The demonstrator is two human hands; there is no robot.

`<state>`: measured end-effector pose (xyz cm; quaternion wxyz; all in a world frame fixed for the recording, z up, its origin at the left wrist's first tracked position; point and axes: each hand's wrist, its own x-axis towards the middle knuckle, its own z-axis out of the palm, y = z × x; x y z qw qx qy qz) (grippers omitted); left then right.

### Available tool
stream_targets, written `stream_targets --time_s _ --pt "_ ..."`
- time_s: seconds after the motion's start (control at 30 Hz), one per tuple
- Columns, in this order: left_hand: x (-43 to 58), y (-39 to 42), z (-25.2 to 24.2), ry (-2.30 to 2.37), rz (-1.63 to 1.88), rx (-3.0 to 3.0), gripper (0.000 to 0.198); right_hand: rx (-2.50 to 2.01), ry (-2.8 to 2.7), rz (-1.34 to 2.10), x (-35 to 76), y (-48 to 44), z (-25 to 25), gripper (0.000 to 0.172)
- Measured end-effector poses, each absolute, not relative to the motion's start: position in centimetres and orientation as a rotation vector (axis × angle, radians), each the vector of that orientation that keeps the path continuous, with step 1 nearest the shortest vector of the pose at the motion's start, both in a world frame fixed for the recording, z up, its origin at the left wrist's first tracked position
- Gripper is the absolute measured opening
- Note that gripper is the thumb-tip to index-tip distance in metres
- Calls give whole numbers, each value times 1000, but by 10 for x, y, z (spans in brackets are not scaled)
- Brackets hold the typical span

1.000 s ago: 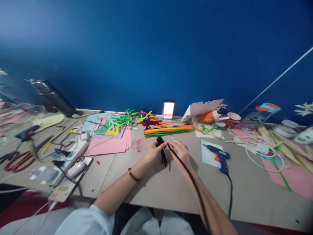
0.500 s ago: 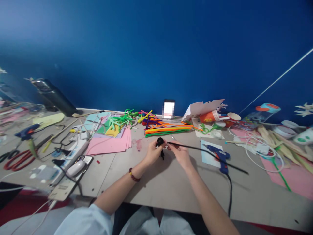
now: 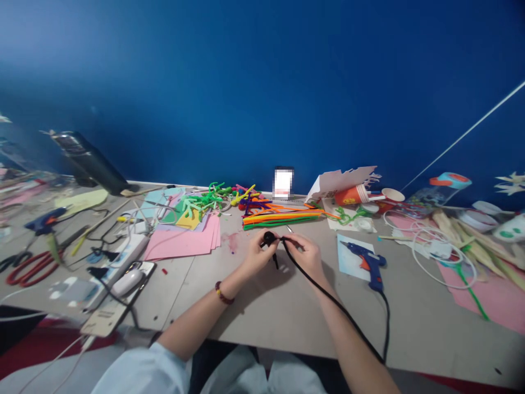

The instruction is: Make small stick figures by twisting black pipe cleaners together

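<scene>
My left hand (image 3: 257,255) pinches a small black pipe-cleaner figure (image 3: 269,239) with a round coiled top and short legs hanging down. My right hand (image 3: 304,253) pinches a long black pipe cleaner (image 3: 328,298) where it meets the figure. The long stem trails down over my right forearm toward the table's near edge. Both hands hover just above the grey table (image 3: 262,312), in front of a bundle of orange and green pipe cleaners (image 3: 281,217).
A blue glue gun (image 3: 368,264) lies on a paper square right of my hands, its cord running to the front edge. Pink paper sheets (image 3: 184,241), tangled green pipe cleaners (image 3: 200,203), red scissors (image 3: 27,269), a power strip (image 3: 123,254) sit left. Paper cups (image 3: 356,195) and a white cable (image 3: 430,257) right.
The long black pipe cleaner swung from over my forearm out to the right, then back down along my right forearm. My hands stayed together at the figure.
</scene>
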<state>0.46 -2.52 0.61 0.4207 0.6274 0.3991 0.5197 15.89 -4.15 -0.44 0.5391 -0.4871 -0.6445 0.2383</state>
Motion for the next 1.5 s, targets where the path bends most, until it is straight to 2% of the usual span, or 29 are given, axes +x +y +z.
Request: stream_targets --time_s 0.33,0.63,1.0,1.2,1.33,1.5 --pt "3 -24 2 1035 1282 1638 12 -1120 -1697 406 164 -43 0 20" --pt "3 -23 1 1027 1239 1615 18 -1066 -1692 404 163 -45 5 19" --pt "3 -23 3 977 1288 1728 17 -1044 -1407 763 160 -38 -12 14" --pt "4 -26 5 949 1329 1810 10 -1160 -1094 1081 156 -40 -8 21" --pt "4 -28 7 951 1347 1783 8 -1153 -1000 1169 152 -42 0 19" --pt "5 -27 5 991 1331 1654 13 -1092 -936 1222 148 -41 0 26"
